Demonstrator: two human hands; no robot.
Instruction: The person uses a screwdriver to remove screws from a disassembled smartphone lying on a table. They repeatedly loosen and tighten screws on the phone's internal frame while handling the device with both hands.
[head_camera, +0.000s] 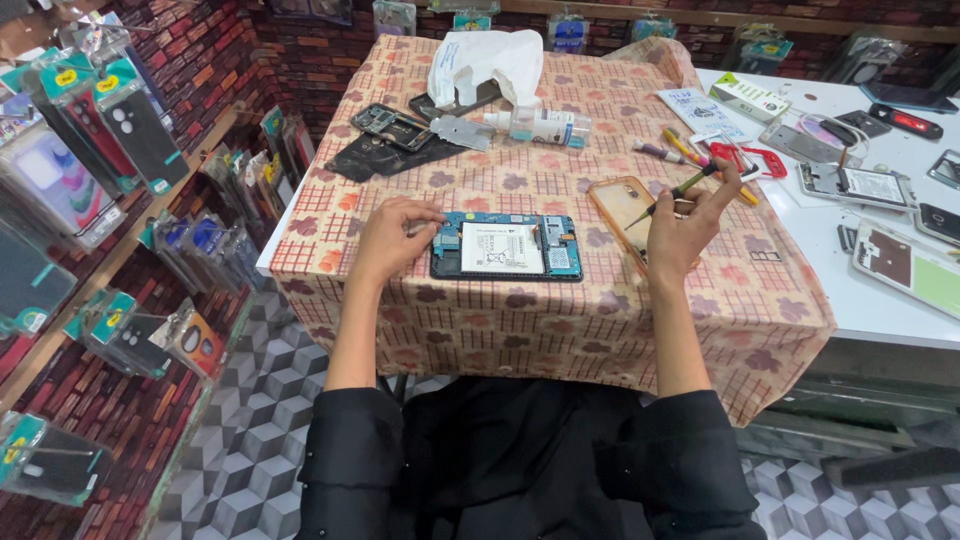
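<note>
Left hand (388, 240) sits curled, fingertips touching the opened phone's (506, 246) edge on the floral-cloth bench (520, 320); right hand (683, 226) pinches a thin screwdriver (680, 190).

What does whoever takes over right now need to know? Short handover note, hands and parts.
Left hand: fingertips rest on the left end of the opened phone, steadying it. No grip around it.
Right hand: holds a thin screwdriver, raised off the cloth, tip pointing left over the clear orange case.
Opened phone lies flat at the table's front edge, back cover off, battery and board exposed.
Removed parts: dark frame pieces and a metal plate lie further back, beside a small clear bottle.
Done: back is off. Left: cannot tell which screws remain; too small to see.
</note>
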